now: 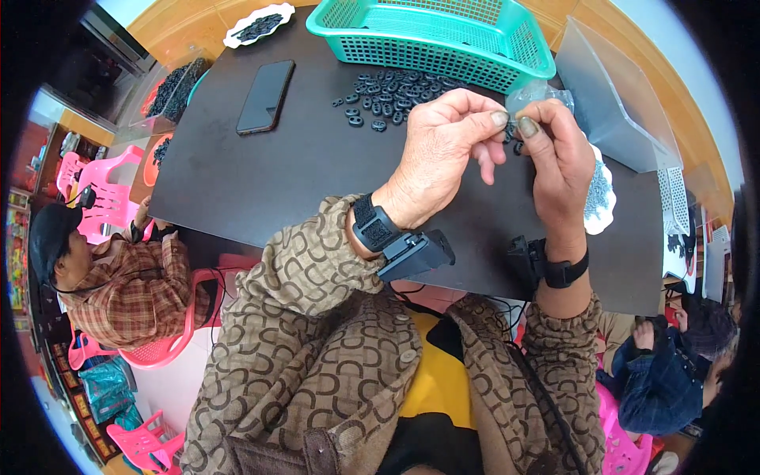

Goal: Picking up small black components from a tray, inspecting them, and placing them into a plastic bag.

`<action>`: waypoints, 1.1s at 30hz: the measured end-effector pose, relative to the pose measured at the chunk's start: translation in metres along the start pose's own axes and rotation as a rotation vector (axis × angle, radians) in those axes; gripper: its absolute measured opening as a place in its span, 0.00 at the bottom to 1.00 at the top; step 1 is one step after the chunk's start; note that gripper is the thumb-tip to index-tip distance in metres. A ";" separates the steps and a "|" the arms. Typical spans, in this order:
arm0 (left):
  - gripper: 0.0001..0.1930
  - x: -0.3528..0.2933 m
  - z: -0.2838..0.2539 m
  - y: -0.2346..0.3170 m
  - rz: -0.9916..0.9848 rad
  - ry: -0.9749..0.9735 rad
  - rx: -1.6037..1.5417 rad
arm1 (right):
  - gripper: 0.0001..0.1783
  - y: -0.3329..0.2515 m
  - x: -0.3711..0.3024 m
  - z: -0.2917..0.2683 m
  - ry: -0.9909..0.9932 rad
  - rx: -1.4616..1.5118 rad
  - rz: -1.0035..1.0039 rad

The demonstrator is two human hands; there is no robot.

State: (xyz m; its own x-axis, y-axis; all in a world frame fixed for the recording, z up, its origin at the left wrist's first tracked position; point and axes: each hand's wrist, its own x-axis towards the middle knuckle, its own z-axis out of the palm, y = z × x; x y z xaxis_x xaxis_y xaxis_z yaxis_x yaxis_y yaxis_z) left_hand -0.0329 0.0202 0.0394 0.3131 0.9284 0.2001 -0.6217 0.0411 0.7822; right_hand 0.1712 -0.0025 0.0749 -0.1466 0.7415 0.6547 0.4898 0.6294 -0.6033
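My left grip [439, 154] and right grip [560, 162] narrowly pinch something tiny [509, 133] before one green basket [419, 59]; dozens of black pieces [393, 95] lie before it; one phone [266, 96], left of it.

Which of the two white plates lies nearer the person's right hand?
The scalloped plate holding small bluish-grey pieces, close beside the right hand; the other plate, with black pieces, sits far off, upper left.

Open tabletop [237, 178] between phone [266, 96] and left sleeve [313, 245]; black pieces [402, 104], green basket [412, 59] block far side.
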 end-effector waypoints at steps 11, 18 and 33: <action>0.09 -0.004 -0.003 0.003 -0.057 0.011 -0.115 | 0.03 -0.002 -0.004 0.012 0.048 -0.089 -0.050; 0.09 -0.006 -0.006 0.006 0.003 0.018 -0.074 | 0.02 -0.004 -0.002 0.019 0.059 -0.083 -0.054; 0.07 -0.011 -0.002 0.006 0.091 0.071 -0.023 | 0.01 -0.007 -0.009 0.035 0.127 -0.072 -0.062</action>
State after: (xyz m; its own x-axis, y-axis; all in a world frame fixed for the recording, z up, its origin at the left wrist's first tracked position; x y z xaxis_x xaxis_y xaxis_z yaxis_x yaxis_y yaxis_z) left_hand -0.0420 0.0108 0.0404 0.2033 0.9526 0.2264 -0.6619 -0.0367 0.7487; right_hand 0.1384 -0.0058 0.0572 -0.0706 0.6632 0.7451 0.5444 0.6515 -0.5283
